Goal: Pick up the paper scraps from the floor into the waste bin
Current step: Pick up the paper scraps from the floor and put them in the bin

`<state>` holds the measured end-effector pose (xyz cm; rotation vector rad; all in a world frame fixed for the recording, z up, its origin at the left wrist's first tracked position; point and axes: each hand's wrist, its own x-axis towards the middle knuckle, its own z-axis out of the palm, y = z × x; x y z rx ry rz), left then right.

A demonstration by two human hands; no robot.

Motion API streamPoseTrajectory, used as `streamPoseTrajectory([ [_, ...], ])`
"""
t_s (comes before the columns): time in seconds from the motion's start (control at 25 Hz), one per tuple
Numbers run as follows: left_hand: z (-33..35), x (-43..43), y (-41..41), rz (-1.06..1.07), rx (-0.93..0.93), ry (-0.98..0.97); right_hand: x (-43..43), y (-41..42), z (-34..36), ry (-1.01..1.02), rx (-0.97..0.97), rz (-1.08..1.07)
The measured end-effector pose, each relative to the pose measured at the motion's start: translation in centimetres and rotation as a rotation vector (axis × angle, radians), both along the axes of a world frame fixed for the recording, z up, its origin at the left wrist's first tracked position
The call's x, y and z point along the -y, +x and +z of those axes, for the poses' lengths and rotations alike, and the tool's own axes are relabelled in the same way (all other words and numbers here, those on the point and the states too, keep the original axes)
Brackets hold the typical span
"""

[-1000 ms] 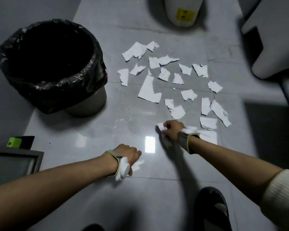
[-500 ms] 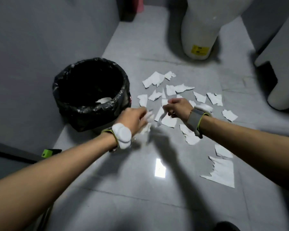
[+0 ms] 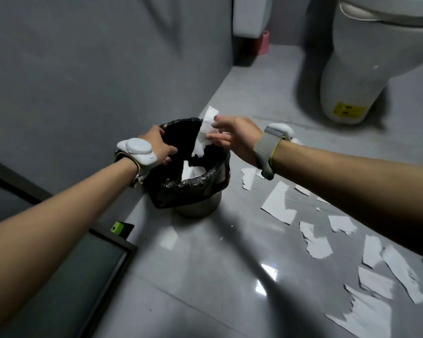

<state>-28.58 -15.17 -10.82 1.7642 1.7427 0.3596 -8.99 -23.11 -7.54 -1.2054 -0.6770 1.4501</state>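
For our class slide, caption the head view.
Right hand holds paper over the bin, left hand open beside it; scraps litter the floor.

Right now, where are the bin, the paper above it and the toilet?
waste bin [image 3: 193,184]: head view, front rim of its black liner.
paper scrap [image 3: 201,142]: head view, middle of the piece over the bin.
toilet [image 3: 352,69]: head view, front of its white base.

Torn white paper scraps [image 3: 277,207] near upright black-lined waste bin [image 3: 193,189], a few inside
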Motion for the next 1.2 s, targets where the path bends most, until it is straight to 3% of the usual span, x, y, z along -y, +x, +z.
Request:
streamPoseTrajectory([
  [0.12, 1.6, 0.2, 1.7, 0.009, -0.168, 0.123, -0.1, 0.6, 0.8, -0.061, 0.008, 0.145],
  [0.28, 4.3, 2.1, 9.0, -0.104, -0.051, 0.392, 1.7, 4.5, 0.9, -0.062, 0.190, 0.136],
  [0.36, 5.5, 3.5, 12.5, -0.245, -0.024, 0.429, 3.5, 7.2, -0.1, -0.092, 0.296, 0.153],
  [0.64, 2.9, 8.7, 20.1, -0.763, -0.182, 0.187, 12.6, 15.6, -10.0, -0.366, 0.453, 0.174],
  [0.72, 0.5, 9.3, 21.3, -0.887, -0.216, 0.132, 16.3, 17.3, -13.8, -0.446, 0.598, 0.215],
  [0.92, -7.9, 12.1, 26.5, -1.070, -0.205, 0.074, 27.4, 20.2, -19.3, -0.718, 1.300, 0.580],
  [1.2, -20.0, 13.9, 29.5, -1.312, -0.441, 0.032, 32.1, 17.0, -23.6, -0.705, 1.479, 0.559],
])
